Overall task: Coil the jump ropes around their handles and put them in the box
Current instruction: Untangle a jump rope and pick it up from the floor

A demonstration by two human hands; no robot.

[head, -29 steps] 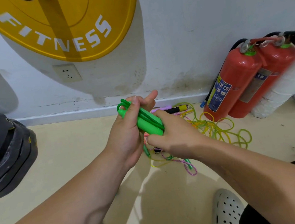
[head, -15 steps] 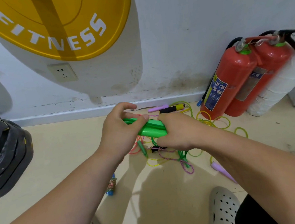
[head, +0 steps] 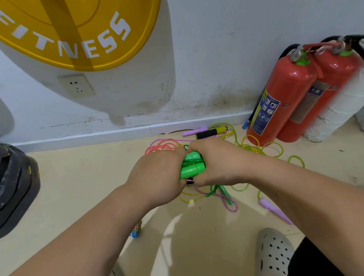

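Two green jump rope handles (head: 191, 167) lie side by side with green cord wrapped over them, held between both hands above the floor. My left hand (head: 158, 175) grips their left end and my right hand (head: 220, 163) grips the right end. Below and behind the hands lies a tangle of loose ropes: a yellow-green rope (head: 260, 149), a pink rope (head: 161, 146), a purple braided rope (head: 228, 203). Purple handles (head: 274, 210) and a black-and-yellow handle (head: 210, 132) lie on the floor. No box is in view.
Two red fire extinguishers (head: 291, 101) lean against the wall at the right, beside a white wrapped roll (head: 342, 104). A dark stack of weight plates (head: 1, 187) sits at the left. A small blue handle (head: 135, 233) lies near my left forearm. My shoes (head: 273, 255) are at the bottom.
Both hands lowered the green handles and closed in around them. The left hand, which had pinched the cord at the top, now wraps the handles' left end.
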